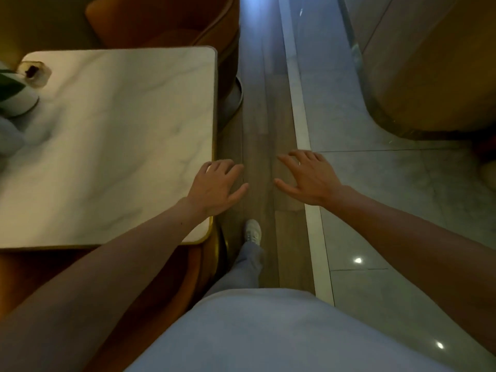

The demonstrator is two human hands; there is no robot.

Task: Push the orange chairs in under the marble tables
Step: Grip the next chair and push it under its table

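A white marble table (112, 146) with a gold edge fills the left of the head view. One orange chair (171, 22) stands at its far side, its seat partly under the top. Another orange chair (166, 277) sits at the near side, below my left forearm, mostly hidden by the tabletop and my arm. My left hand (214, 186) hovers open over the table's right near corner, holding nothing. Over the wooden floor strip, my right hand (308, 178) is open with fingers spread, empty.
A white pot with green leaves (16, 95) and a small holder (33, 72) stand at the table's left edge. A wooden aisle (265, 116) runs ahead beside a pale stone floor (375, 197). A large rounded tan counter (429, 76) rises at the right. My foot (252, 230) is on the aisle.
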